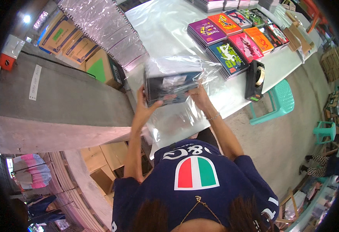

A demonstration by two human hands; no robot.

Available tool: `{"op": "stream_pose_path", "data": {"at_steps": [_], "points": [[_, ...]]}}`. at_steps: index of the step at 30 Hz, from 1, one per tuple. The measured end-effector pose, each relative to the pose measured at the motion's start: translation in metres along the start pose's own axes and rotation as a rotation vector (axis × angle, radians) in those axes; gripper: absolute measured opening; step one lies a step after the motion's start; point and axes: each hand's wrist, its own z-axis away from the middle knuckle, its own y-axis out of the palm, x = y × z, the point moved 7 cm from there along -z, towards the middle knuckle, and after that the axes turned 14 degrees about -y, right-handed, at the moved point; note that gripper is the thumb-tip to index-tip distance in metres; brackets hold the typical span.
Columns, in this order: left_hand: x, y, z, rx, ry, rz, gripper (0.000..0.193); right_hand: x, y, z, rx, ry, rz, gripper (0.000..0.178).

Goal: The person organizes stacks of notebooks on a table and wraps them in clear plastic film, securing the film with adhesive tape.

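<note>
A stack of dark-covered notebooks (pixel 167 86), partly inside a clear plastic bag, is held over the white-covered table (pixel 169 129). My left hand (pixel 147 107) grips the stack's near left corner, thumb in front. At its right end my right hand (pixel 199 96) is closed on the edge and the plastic. The bag's loose film (pixel 210 66) spreads out past the far right of the stack. Glare and blur hide the cover details. To the right, a black tape dispenser (pixel 254 83) stands at the table edge beside stacks of colourful notebooks (pixel 228 56).
Plastic-wrapped spiral notebooks (pixel 104 27) line the table's left side, beside cardboard boxes (pixel 75 42). A grey concrete ledge (pixel 69 92) borders the left. A green plastic stool (pixel 279 101) stands right of the table. Another person's legs (pixel 318 165) show at far right.
</note>
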Motion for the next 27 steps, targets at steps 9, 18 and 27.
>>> {"op": "stream_pose_path", "data": {"at_steps": [9, 18, 27], "points": [[0.036, 0.068, -0.022, 0.025, -0.213, 0.400, 0.099, 0.007, -0.046, -0.017, 0.256, -0.057, 0.459, 0.074], [-0.138, 0.008, 0.035, -0.135, 0.608, -0.712, 0.046, 0.214, 0.108, -0.015, 0.840, -0.936, 1.078, 0.018], [-0.180, 0.017, 0.044, -0.212, 0.485, -0.870, 0.021, 0.232, 0.115, -0.035, 0.954, -0.887, 1.346, 0.013]]}}
